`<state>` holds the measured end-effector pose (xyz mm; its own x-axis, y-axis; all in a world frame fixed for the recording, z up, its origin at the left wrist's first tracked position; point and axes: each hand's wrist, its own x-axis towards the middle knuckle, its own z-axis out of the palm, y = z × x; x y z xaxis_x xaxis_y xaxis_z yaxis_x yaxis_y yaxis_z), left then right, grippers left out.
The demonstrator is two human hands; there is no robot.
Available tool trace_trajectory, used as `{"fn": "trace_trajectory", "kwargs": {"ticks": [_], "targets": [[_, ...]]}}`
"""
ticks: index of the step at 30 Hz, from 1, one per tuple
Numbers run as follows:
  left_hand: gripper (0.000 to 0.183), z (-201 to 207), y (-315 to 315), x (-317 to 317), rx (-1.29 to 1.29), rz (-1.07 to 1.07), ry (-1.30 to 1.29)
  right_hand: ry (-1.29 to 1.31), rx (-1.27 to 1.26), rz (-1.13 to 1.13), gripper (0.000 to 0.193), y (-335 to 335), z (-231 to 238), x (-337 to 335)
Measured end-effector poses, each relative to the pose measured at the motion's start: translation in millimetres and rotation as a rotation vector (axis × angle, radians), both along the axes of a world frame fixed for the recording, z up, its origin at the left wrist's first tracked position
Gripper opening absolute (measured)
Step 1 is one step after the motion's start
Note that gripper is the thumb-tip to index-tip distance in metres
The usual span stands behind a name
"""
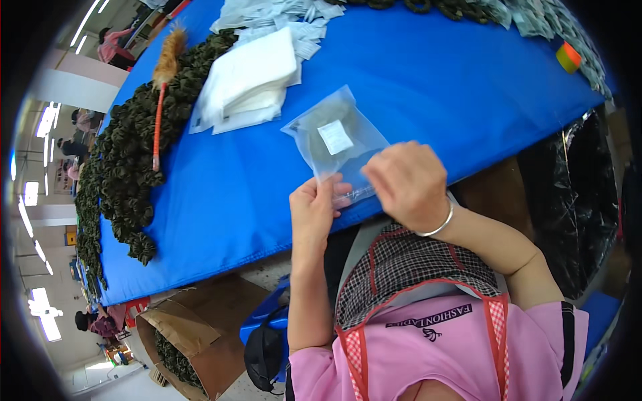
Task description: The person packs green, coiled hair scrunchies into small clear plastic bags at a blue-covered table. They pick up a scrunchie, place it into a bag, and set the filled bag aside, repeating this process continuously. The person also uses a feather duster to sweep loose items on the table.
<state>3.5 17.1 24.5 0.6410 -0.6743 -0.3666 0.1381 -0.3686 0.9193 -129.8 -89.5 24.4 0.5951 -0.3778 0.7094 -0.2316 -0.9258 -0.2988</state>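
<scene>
A frosted plastic bag (366, 130) lies at the near part of the blue-covered table, with a dark greenish item showing dimly inside it. On its face is a small white label (335, 137). My left hand (316, 204) pinches the bag's near edge between thumb and fingers. Beside the bag's right near corner, my right hand (409, 184) is raised with its fingers curled together. Whatever those fingers may hold is hidden, and they look slightly blurred.
Beyond the bag sits a stack of white bags (257, 77). A heap of dark green gathered fabric pieces (130, 144) lines the left, with a feather duster (159, 123) on it. A colored tape roll (568, 57) lies far right. An open cardboard box (207, 334) stands below the table edge.
</scene>
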Motion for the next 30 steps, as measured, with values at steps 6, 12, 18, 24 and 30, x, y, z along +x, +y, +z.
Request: {"fn": "trace_trajectory", "kwargs": {"ticks": [6,12,18,24,30], "targets": [[0.032,-7.3,9.5,-0.4,-0.162,-0.017,0.396,0.030,0.198,0.179,0.015,20.8,-24.8,16.7],[0.033,-3.1,4.2,-8.3,-0.183,0.016,0.465,-0.032,0.161,0.175,0.007,33.5,-34.4,23.9],[0.032,-17.6,-3.8,-8.2,-0.186,0.062,0.342,-0.002,0.302,0.281,0.006,24.6,-26.3,17.1],[0.033,-6.5,-10.6,-5.7,-0.141,0.129,0.224,-0.022,0.430,0.409,0.012,-15.9,2.0,-43.0],[0.034,3.9,3.8,-13.6,-0.070,-0.109,0.195,-0.195,0.948,-0.329,0.011,-226.7,-0.2,-343.7]]}}
